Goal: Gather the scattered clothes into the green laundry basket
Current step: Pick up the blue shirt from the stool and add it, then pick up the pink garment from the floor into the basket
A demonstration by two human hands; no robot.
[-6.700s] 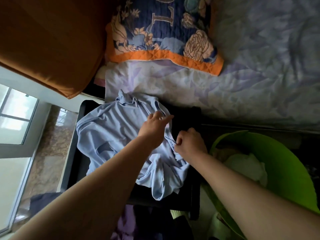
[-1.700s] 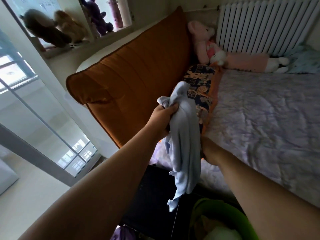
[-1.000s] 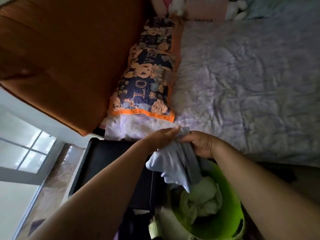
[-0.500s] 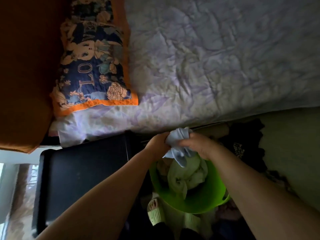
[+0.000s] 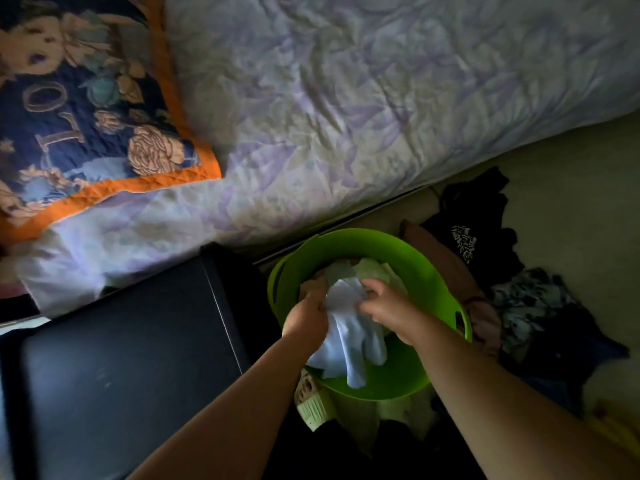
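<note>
The green laundry basket [image 5: 377, 242] stands on the floor beside the bed. Inside it, a light blue garment [image 5: 349, 336] is bunched between both my hands. My left hand [image 5: 306, 318] grips its left side and my right hand [image 5: 388, 306] grips its right side, both down within the basket's rim. Pale green clothes [image 5: 374, 270] lie under it at the far side of the basket. On the floor to the right lie a black printed shirt [image 5: 471, 233], a brown garment [image 5: 440, 258] and a dark patterned garment [image 5: 530, 306].
A black low table [image 5: 121, 358] sits left of the basket. The bed with a lilac sheet [image 5: 346, 98] fills the top, with a navy and orange cushion [image 5: 86, 116] on it. A pale green slipper [image 5: 311, 403] lies below the basket.
Both hands have carried the light blue garment from the black table up and over, then lowered it into the green basket. The view has tilted down toward the floor.
</note>
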